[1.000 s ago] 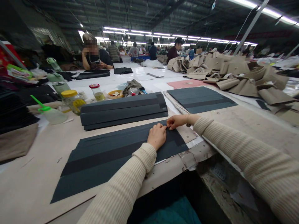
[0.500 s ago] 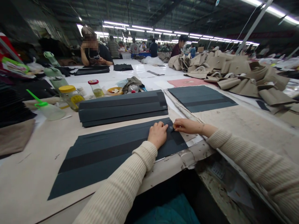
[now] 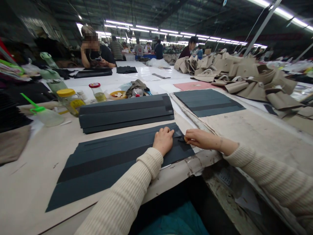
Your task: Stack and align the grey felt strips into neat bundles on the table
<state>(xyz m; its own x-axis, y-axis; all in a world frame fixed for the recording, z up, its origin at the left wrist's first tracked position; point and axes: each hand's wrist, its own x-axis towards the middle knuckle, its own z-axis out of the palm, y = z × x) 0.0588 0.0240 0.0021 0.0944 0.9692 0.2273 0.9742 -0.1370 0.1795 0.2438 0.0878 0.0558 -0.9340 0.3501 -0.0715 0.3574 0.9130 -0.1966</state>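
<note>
A dark blue-green flat panel point(image 3: 97, 150) with a black strip along its length lies slantwise on the paper-covered table. My left hand point(image 3: 163, 140) presses down on it near its right end, fingers bent and slightly spread over the surface. Just to the right, my right hand point(image 3: 199, 138) is closed in a pinch on a small black strip point(image 3: 181, 139) that stands up, crumpled, from the panel's right end. The tips of the right fingers are partly hidden. A pale patch shows on the panel between the two hands.
A stack of similar panels point(image 3: 127, 112) lies behind, another panel pile point(image 3: 207, 101) to the right. Jars point(image 3: 97, 93), a green-nozzled squeeze bottle point(image 3: 47, 116) and beige pieces point(image 3: 244, 71) stand around. Across the table sits a person point(image 3: 97, 55). The table edge point(image 3: 181, 173) runs close in front.
My right hand has moved a little to the right and down, pulling the black strip away from the panel; a pale patch shows there. My left hand stays on the panel.
</note>
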